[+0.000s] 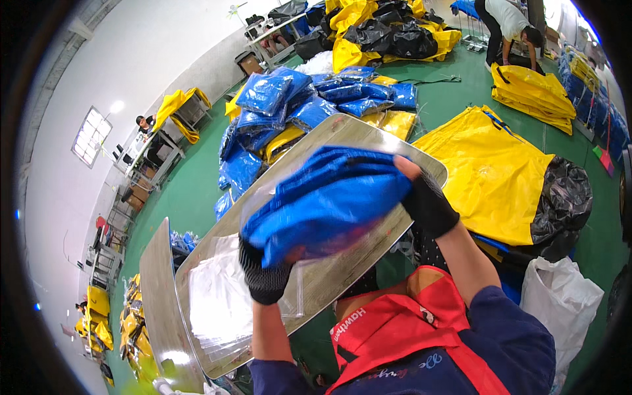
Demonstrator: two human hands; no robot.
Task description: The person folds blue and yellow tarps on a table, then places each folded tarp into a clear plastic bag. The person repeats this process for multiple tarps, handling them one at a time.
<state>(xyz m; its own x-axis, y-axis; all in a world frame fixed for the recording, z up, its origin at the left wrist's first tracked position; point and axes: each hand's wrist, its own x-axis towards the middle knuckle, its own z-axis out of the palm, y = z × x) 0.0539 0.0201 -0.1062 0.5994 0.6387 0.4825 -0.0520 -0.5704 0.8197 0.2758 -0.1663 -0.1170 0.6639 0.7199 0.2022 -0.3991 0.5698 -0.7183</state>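
Above the wood-look table (pixel 336 280), I hold up a folded blue fabric bundle (pixel 329 204), blurred by motion. Clear plastic seems to show along its left side. My left hand (pixel 264 268), in a black fingerless glove, grips its lower left corner; some of its fingers are hidden beneath the fabric. My right hand (pixel 426 197), gloved the same way, clasps the upper right end, thumb on top. On the table's left part, close to my left hand, lies a stack of clear plastic bags (pixel 220 296).
Packed blue bundles (pixel 270 95) are piled beyond the table. Yellow sheets (pixel 484 171) with a black bag (pixel 566 204) lie at right, a white sack (pixel 559 303) nearer me. Another table (pixel 158 296) stands left. A person (pixel 513 26) bends over a yellow stack (pixel 533 99) far right.
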